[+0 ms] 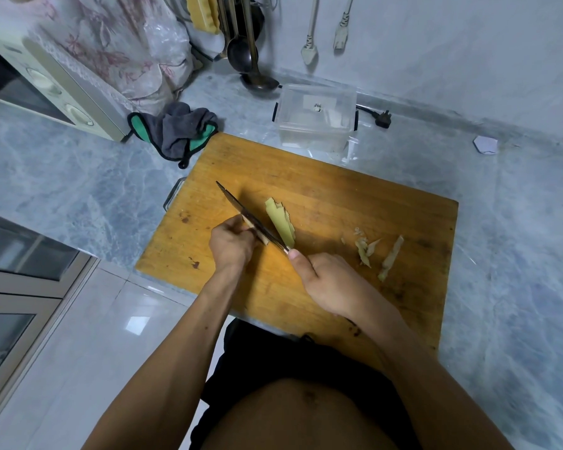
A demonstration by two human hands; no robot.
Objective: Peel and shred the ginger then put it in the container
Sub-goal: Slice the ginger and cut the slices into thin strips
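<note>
Right hand (329, 280) at frame centre, fingers curled round the knife (251, 219) handle, thumb along it, left hand (231, 243) pinching a ginger piece against the blade, peeled ginger slices (280, 222) on the cutting board (355, 196), long axis running upper left to lower right, clear container (316, 118) beyond on the counter (78, 177).

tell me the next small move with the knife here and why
Probably bring the dark-bladed knife down for another thin slice. The right hand holds it beside the pale yellow ginger slices already cut, while the left hand steadies the remaining ginger piece; the clear plastic container looks nearly empty.
</note>
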